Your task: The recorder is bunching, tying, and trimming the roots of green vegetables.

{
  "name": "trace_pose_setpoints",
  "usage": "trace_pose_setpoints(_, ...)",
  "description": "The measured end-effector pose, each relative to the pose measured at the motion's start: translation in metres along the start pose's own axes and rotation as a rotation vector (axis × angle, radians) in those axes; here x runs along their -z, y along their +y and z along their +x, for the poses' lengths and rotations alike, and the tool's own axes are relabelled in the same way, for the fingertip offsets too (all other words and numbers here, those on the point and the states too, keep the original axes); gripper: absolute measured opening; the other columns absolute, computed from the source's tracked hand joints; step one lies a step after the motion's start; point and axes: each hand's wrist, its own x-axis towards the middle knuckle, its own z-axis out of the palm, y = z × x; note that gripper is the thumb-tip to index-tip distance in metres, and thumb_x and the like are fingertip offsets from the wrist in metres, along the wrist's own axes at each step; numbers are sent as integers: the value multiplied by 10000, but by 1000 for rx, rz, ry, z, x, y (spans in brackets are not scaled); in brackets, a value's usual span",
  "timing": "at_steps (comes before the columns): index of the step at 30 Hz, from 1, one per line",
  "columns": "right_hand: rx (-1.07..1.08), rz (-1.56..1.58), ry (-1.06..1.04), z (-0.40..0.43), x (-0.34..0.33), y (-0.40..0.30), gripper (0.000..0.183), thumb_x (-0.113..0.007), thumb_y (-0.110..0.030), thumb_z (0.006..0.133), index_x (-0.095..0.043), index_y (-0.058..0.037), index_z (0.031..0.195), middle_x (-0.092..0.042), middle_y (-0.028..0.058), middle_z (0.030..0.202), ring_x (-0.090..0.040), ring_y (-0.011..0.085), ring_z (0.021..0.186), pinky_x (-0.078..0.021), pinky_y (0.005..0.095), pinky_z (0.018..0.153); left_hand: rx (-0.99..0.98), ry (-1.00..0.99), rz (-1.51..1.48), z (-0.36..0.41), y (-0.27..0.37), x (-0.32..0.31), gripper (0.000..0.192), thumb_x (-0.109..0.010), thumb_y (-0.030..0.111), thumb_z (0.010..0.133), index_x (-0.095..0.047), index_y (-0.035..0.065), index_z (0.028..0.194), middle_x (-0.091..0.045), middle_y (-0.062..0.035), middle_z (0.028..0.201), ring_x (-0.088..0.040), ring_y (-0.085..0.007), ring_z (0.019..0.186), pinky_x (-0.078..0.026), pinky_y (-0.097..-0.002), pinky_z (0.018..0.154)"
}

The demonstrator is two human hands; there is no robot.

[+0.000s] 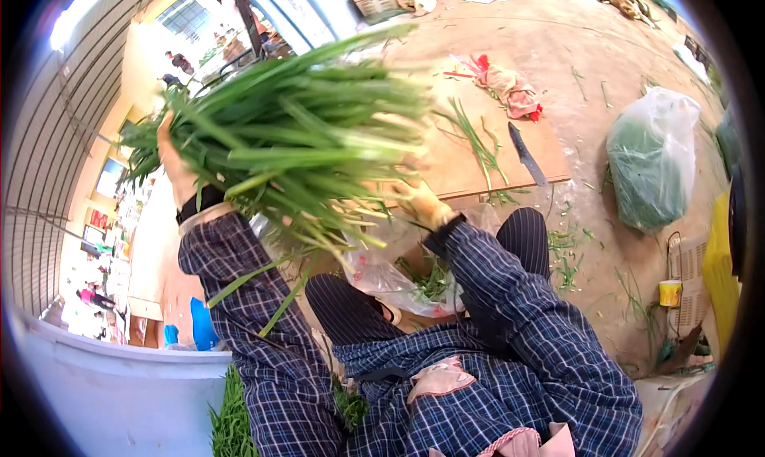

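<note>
A large bunch of long green leafy stalks [287,128], blurred at its cut ends, lies across my left hand [176,158], which grips its leafy end from below. At the pale stalk ends is my right hand [421,203], gloved and curled; whether it grips any stalks is unclear. Beyond it lies a wooden board [442,179] on the floor, bearing a knife [527,154] with a dark blade, a few loose stalks [472,137] and a crumpled cloth bundle with red ties [511,89]. Between my knees, an open clear plastic bag [382,278] holds green trimmings [433,280].
A filled plastic bag of greens [648,158] stands at the right, near a yellow cup [670,292] and a plastic crate [687,266]. At lower left is a large pale tub [131,391] beside more greens [230,421]. People [179,62] are in the background.
</note>
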Motion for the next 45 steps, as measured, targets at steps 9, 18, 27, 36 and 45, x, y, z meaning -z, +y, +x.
trace_pose_setpoints(9,167,-536,-308,-63,53,25,995,-615,-599,759,-109,-97,1453,-346,242,1396,-329,355,1305,-290,439,1057,-281,-574,-595,-9,-41,61,699,-542,265,839,-201,5,1391,-502,11,811,-525,-172,913,-452,-354,866)
trace_pose_setpoints(18,146,237,-336,-47,6,-60,443,-490,-324,944,-432,-72,1304,-567,0,774,-448,68,558,-417,235,545,-253,-918,-1143,-42,-86,96,694,-508,108,813,-172,11,1413,-419,21,816,-468,-96,785,-338,-314,980)
trace_pose_setpoints(27,27,-453,-447,-78,-11,15,546,-633,-164,826,-399,-57,1307,-616,137,1099,-577,213,966,-479,326,828,-274,-837,-1176,-43,-98,114,680,-524,142,819,-200,15,1403,-423,26,799,-461,-93,779,-339,-313,973)
trace_pose_setpoints(36,-159,-270,-31,-101,48,-21,254,-530,-8,820,-588,12,1067,-655,88,828,-562,94,621,-472,234,554,-372,-829,-1093,-44,-84,124,637,-474,133,845,-203,15,1409,-415,14,817,-466,-103,812,-328,-333,993)
trace_pose_setpoints(45,187,-426,-224,-59,-113,-73,379,-680,-266,769,-649,30,1003,-680,171,867,-644,224,785,-489,314,731,27,-894,-756,-40,-102,102,185,-619,157,791,-459,91,858,-471,-19,798,-487,-183,928,-352,-402,998)
